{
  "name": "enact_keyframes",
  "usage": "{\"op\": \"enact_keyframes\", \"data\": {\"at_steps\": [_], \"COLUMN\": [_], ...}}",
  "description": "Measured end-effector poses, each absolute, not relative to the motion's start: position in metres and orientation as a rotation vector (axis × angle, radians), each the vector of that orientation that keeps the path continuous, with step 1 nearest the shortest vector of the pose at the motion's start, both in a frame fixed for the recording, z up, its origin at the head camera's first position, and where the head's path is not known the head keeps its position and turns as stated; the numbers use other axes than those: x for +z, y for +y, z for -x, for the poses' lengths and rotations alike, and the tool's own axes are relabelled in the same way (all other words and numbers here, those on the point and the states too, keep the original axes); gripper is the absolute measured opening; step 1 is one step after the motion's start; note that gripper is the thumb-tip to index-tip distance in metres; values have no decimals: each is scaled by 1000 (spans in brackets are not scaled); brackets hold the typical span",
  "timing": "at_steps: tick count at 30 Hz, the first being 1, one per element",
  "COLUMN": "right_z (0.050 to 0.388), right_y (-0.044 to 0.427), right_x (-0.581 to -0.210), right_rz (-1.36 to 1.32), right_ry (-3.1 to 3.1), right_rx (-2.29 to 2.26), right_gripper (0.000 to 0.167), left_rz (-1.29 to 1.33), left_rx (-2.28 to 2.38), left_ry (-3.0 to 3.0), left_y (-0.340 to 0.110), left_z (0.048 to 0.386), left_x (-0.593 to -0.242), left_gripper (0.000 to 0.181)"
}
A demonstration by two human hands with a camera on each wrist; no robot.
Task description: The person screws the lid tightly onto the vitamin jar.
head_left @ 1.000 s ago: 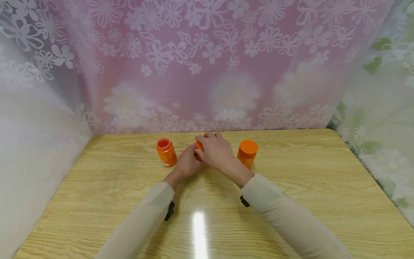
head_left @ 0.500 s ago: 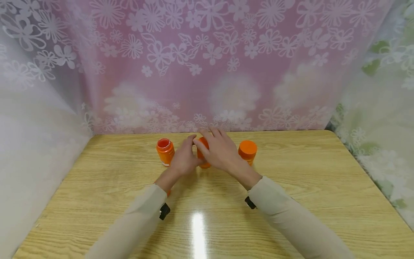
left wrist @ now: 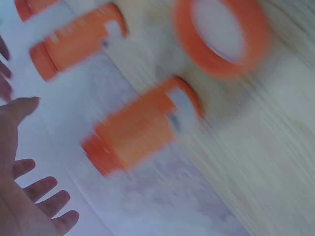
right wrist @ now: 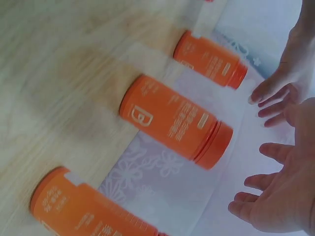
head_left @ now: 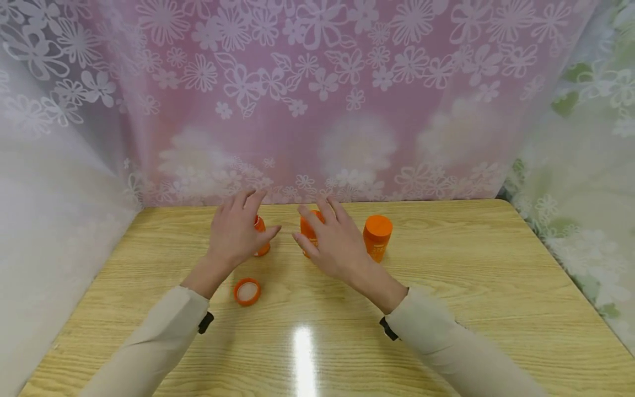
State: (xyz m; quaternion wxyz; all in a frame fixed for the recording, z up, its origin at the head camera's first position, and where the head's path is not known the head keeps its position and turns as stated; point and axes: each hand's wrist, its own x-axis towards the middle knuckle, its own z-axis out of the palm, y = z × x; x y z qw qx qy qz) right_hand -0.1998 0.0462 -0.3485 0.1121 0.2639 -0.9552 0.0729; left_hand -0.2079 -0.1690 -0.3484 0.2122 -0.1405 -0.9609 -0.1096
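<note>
My left hand hovers with spread fingers over the left orange bottle, hiding much of it. That bottle's bare neck shows in the left wrist view. An orange lid lies on the table in front of it, its pale inside facing up. My right hand, fingers apart, is beside the middle orange bottle, which stands upright with its cap on. In the right wrist view a gap separates the fingers from this bottle. Neither hand holds anything.
A third capped orange bottle stands upright to the right of my right hand. All of this is on a wood-grain table. Behind its far edge hangs a pink flowered curtain, with pale cloth at both sides.
Both hands worked together at the middle bottle, then came off it. My left hand moved left to the open bottle, uncovering the lid on the table. The right hand spread its fingers.
</note>
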Motion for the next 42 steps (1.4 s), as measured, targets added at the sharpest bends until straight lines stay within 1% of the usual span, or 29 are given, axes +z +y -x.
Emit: {"op": "enact_keyframes", "data": {"at_steps": [9,17,22,28,33,38,42], "right_z": [176,158,150,146,144,141,140], "right_y": [34,18,8,1,-4,-9,-14], "right_x": [-357,-374,-387,-399,-406,-410,-412], "right_rz": [-906,-1039,-1081,-1111,-1118,-1150,-1176], "right_ry": [-2713,-2737,-2842,-3014,-3093,-3133,-3127], "right_rx": [176,191,147,124,177,198,180], "right_gripper": [59,62,64,68,68,67,66], "left_rz": [319,304,304,304,302,314,320], "left_rx": [-238,-231,-179,-147,-153,-234,-319], "left_ry": [-2704,-2803,-2871,-2929,-2953,-2962,-2951], "left_y": [-219,-234,-239,-240,-241,-243,-243], "left_z": [205,204,205,208,209,211,214], "left_x": [-374,-394,-406,-417,-423,-425,-426], "left_gripper": [94,106,110,110,106,102,103]}}
